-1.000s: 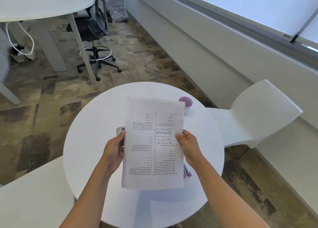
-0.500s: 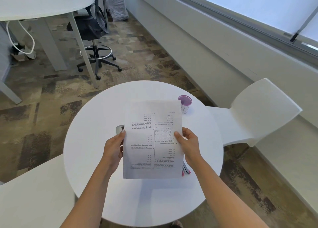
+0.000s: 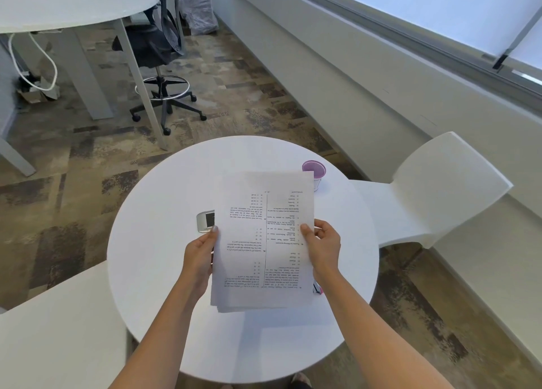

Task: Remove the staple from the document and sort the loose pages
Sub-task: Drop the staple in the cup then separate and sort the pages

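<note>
document (image 3: 264, 242) held lengthwise away from the person, print upside down.

left hand (image 3: 199, 255): bare, no ring | right hand (image 3: 322, 246): bare | forearms: uncovered, no sleeves

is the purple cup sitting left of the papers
No, the purple cup stands on the round table past the top right corner of the papers.
</note>
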The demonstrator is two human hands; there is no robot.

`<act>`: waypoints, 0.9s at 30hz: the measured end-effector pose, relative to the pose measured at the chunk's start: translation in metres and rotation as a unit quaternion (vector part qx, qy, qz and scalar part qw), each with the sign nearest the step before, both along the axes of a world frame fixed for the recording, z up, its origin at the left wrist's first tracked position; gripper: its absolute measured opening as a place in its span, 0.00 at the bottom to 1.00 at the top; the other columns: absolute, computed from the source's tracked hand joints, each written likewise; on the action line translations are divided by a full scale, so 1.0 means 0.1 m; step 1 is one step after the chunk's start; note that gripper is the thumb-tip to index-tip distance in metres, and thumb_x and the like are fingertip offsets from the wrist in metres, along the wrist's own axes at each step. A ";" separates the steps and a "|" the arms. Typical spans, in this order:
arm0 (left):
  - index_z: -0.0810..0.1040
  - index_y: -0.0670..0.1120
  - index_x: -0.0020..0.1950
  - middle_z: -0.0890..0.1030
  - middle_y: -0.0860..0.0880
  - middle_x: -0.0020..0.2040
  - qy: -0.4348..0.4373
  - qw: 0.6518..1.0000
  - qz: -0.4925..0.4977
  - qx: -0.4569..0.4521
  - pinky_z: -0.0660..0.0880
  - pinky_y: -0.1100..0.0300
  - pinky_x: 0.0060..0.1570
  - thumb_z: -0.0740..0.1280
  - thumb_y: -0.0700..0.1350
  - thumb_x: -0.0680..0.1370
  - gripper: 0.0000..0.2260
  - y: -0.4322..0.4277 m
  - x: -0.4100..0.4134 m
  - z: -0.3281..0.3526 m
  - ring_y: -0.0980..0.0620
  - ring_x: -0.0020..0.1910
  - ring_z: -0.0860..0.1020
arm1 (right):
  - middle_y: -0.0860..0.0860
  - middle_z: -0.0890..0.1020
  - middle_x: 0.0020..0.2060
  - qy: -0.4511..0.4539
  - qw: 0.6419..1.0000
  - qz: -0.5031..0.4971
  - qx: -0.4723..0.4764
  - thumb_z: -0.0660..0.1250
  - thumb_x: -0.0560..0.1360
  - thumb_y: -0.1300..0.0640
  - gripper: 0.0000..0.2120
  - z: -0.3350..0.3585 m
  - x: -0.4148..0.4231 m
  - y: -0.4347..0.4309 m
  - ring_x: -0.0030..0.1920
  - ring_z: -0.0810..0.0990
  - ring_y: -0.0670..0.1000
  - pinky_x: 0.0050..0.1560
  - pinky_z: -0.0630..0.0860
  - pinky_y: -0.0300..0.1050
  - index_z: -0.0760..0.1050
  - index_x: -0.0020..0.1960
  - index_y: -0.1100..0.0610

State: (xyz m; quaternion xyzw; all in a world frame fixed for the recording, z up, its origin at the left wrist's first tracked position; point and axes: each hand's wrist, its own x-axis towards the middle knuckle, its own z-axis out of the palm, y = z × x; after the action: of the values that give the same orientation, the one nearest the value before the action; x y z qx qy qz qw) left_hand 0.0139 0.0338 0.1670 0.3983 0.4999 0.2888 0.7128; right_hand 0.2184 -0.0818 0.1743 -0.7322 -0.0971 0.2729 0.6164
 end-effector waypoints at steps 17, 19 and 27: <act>0.85 0.48 0.49 0.86 0.53 0.41 0.017 1.000 0.021 0.013 0.75 0.59 0.34 0.67 0.51 0.79 0.09 0.10 -0.08 -0.03 0.52 0.35 0.80 | 0.51 0.81 0.43 -0.068 0.996 -0.043 -0.031 0.61 0.81 0.55 0.05 -0.05 0.26 -0.13 0.43 0.81 0.52 0.38 0.76 0.44 0.68 0.46 0.52; 0.85 0.47 0.48 0.86 0.52 0.42 0.020 0.999 0.022 0.015 0.75 0.58 0.34 0.67 0.51 0.79 0.10 0.13 -0.11 -0.05 0.51 0.36 0.81 | 0.50 0.82 0.47 -0.067 0.996 -0.040 -0.039 0.60 0.81 0.55 0.03 -0.06 0.33 -0.17 0.46 0.81 0.53 0.43 0.78 0.48 0.70 0.52 0.53; 0.84 0.47 0.47 0.86 0.52 0.41 0.033 0.999 0.025 0.016 0.76 0.57 0.37 0.67 0.50 0.79 0.09 0.24 -0.20 -0.07 0.49 0.38 0.81 | 0.45 0.81 0.46 -0.148 0.985 0.015 -0.093 0.57 0.82 0.53 0.07 0.01 0.59 -0.23 0.47 0.81 0.51 0.42 0.77 0.45 0.74 0.51 0.48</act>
State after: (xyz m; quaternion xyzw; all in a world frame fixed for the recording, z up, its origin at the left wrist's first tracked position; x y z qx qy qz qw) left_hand -0.0057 0.0579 0.1604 0.4062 0.5283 0.3013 0.6820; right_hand 0.2771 -0.1049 0.1755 -0.8171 -0.1721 0.1789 0.5203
